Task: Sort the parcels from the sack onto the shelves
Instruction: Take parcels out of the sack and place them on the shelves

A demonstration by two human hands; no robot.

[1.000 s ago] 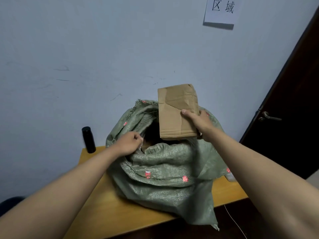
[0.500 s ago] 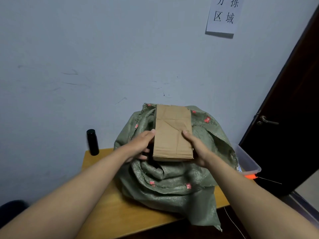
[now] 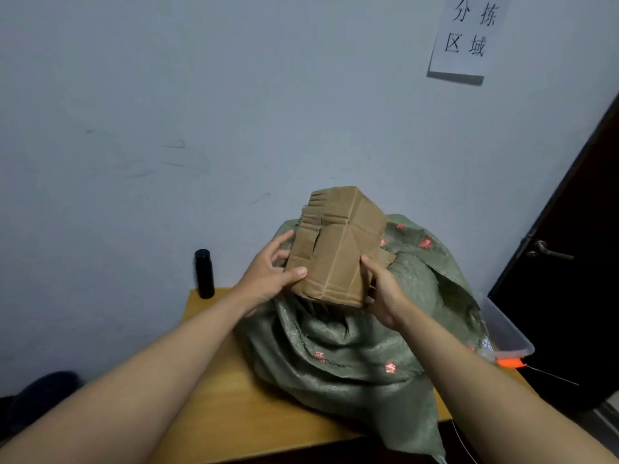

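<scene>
Wooden tabletop (image 3: pixel 234 413), sack (image 3: pixel 351 349) on it; left hand (image 3: pixel 268 279) and right hand (image 3: pixel 385 293) clamp one cardboard parcel (image 3: pixel 335 249). Shelf next, I'd guess.

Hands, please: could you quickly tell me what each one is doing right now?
Left hand: grips the cardboard parcel.
Right hand: grips the same parcel's other side.

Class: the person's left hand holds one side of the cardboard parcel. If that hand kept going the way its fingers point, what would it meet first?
The left hand already touches the cardboard parcel, so that comes first.
</scene>
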